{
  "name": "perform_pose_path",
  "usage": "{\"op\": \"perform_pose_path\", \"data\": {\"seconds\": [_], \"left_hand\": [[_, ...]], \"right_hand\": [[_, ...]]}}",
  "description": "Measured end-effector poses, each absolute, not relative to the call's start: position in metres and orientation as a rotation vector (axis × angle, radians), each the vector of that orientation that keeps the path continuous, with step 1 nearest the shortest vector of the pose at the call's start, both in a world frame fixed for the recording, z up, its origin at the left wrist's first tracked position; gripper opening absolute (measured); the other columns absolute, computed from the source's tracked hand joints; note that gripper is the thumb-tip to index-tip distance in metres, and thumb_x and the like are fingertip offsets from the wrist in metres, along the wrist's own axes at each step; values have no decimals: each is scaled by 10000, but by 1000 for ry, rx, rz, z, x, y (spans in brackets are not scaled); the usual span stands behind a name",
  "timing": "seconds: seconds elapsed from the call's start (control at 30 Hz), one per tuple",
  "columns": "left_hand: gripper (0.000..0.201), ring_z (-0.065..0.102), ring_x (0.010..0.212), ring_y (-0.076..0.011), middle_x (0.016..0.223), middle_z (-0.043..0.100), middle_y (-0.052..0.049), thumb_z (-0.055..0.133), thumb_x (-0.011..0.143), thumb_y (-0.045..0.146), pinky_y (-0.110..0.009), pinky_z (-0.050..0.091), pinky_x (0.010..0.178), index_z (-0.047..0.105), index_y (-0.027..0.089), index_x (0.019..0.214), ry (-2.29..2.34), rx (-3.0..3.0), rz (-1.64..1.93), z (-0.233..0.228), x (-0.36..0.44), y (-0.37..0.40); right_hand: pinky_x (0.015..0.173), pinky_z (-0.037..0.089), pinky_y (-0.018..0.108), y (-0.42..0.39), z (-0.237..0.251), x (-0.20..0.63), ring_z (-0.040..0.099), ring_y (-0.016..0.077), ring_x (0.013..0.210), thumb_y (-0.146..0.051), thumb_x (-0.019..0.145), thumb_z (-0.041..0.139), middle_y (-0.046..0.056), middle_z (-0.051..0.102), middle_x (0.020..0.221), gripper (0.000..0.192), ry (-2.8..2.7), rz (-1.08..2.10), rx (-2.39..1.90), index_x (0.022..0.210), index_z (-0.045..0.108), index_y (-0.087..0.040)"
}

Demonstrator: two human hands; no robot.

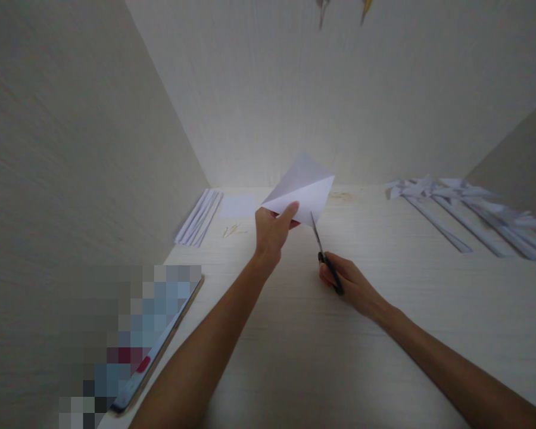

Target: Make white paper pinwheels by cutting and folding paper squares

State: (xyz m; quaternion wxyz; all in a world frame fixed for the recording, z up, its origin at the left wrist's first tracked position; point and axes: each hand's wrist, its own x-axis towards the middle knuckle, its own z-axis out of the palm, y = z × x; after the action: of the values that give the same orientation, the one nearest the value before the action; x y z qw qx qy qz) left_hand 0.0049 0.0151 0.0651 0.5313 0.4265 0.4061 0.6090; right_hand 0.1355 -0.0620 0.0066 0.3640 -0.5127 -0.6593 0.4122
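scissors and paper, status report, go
Left hand pinching folded paper aloft. Right hand gripping scissors, blades near paper's lower edge. Nothing between them.

- We're at a home craft desk w/ pale wood-grain top (321,357), boxed in by matching walls (71,149).
- Right of frame: finished paper pinwheels (469,208); upper left: cut paper strips (199,217); lower left: tablet (161,333).

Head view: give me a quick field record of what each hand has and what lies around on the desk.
left hand: pinches a folded white paper by its lower corner, raised off the desk
right hand: grips black-handled scissors, blades pointing up toward the paper's lower edge
desk: pale wood, walled on three sides
back left: paper strips and a small white sheet
back right: folded paper pieces on long strips
near left: tablet, screen blurred
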Motion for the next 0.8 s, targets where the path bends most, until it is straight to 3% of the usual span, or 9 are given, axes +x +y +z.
{"op": "perform_pose_path", "data": {"seconds": [0.8], "left_hand": [[326, 601, 681, -142, 787, 648, -65, 677, 547, 268, -273, 531, 594, 622, 91, 815, 995, 1130, 1416, 63, 0, 20]], "right_hand": [[456, 249, 219, -61, 6, 135, 320, 87, 500, -388, 795, 401, -48, 342, 539, 277, -1742, 983, -1367, 608, 336, -194]]}}
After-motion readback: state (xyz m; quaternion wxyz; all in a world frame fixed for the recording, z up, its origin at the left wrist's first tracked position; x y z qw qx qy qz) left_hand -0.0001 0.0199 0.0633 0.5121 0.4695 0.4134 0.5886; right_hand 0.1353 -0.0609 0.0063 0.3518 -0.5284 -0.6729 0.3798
